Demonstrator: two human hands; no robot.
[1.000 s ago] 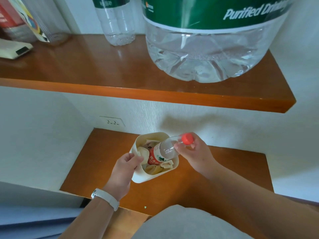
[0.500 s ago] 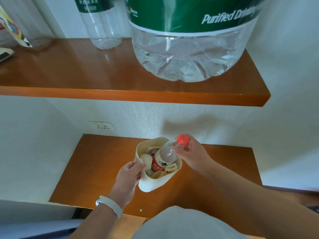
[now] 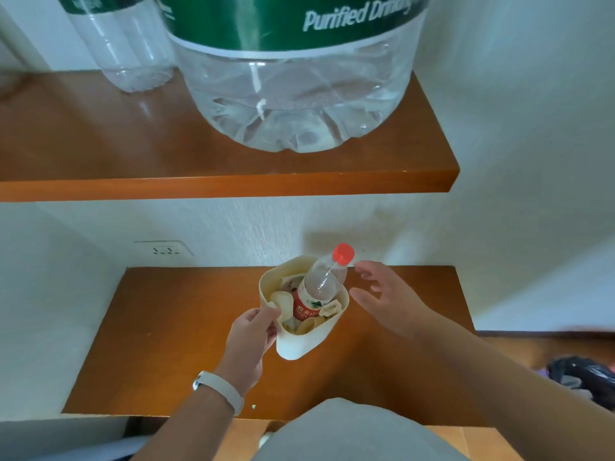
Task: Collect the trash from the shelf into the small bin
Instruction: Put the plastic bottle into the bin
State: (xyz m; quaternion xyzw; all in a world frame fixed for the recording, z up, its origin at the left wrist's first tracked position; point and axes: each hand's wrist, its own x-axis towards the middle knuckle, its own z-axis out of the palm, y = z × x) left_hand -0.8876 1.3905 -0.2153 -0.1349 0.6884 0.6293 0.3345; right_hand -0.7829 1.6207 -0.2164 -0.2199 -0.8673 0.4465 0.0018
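We note the upper shelf [image 3: 100,154] carrying the water jug [image 3: 293,94], a clear bottle [image 3: 129,44] just beside the jug.

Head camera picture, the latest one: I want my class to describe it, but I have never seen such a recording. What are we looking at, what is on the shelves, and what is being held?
There is no machine here. A person wears a camera on the head, so you look down at their own two hands. The left hand grips the rim of the small bin, which is tilted over the lower shelf. Inside it are crumpled scraps and a red-capped plastic bottle that sticks out of the top. The right hand is open beside the bottle and holds nothing. On the upper shelf stand a large water jug and a smaller clear bottle.
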